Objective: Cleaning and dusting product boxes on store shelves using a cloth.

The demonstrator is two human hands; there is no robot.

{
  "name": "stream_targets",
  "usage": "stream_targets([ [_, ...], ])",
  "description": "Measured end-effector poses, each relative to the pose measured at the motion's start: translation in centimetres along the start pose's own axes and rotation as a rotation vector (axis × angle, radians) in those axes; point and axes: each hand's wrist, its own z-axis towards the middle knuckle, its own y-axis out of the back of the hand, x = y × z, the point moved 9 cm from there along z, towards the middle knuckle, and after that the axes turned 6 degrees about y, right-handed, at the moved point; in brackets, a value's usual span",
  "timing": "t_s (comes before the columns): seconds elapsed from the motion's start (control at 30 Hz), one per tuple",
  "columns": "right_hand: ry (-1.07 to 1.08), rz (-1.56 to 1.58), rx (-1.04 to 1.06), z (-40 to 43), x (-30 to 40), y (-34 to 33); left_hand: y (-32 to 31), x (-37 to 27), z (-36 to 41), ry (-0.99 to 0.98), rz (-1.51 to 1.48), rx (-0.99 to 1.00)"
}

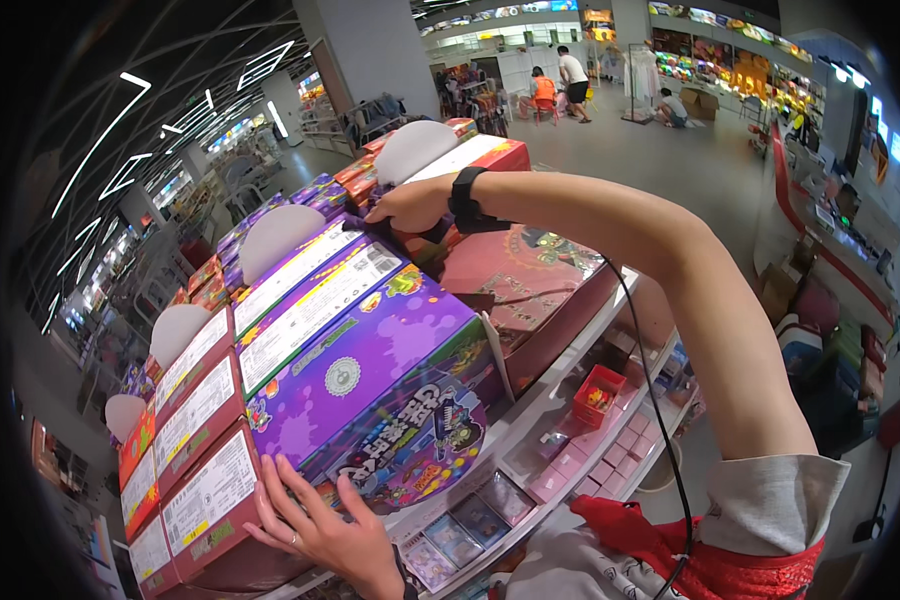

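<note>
A large purple carton [375,360] with cartoon print and a rounded front flap lies on top of a white display shelf. My left hand [330,525] rests against its near left corner, fingers spread, beside a dark red carton [214,487] with white printed panels. Above the purple carton's far end, my right hand [416,204] reaches across, wearing a black wristband [469,199]. Its fingertips meet dark purple packaging near the carton's back edge, and whether they grip it is unclear. To the right sits a pinkish-red carton [525,277], partly under my right forearm.
Rounded grey-white flaps [281,240] stand up behind the cartons, with rows of small boxes [322,195] beyond. Lower shelf tiers hold pink boxes [562,472] and a red open box [598,396]. A black cable [656,397] hangs before me. Several people [544,90] are farther off.
</note>
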Motion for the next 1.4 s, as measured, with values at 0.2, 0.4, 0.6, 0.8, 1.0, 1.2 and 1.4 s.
stream_targets([
  [0.2,-0.369,-0.494,0.002,-7.8,-7.2,7.4,0.6,0.6,-0.2,-0.016,0.018,-0.022],
  [0.4,-0.359,-0.333,-0.232,-11.4,-15.7,11.1,-0.6,-0.3,0.1,-0.014,0.024,-0.043],
  [0.6,-0.407,-0.347,-0.251,-12.0,-23.2,13.7,1.5,-2.4,0.9,-0.015,-0.022,-0.116],
  [0.8,-0.272,-0.639,-0.102,-10.1,-20.3,10.6,0.2,-1.1,0.1,-0.039,-0.004,-0.093],
  [1.0,-0.341,-0.394,-0.143,-4.7,-5.7,4.5,0.0,0.4,-0.2,0.028,0.132,0.003],
  [1.2,0.045,-0.353,-0.025,3.2,3.2,0.0,-0.3,-0.9,0.0,0.025,0.071,-0.049],
  [1.4,0.114,-0.282,-0.045,0.7,-0.4,1.3,0.3,0.8,-0.2,0.025,0.047,-0.022],
])
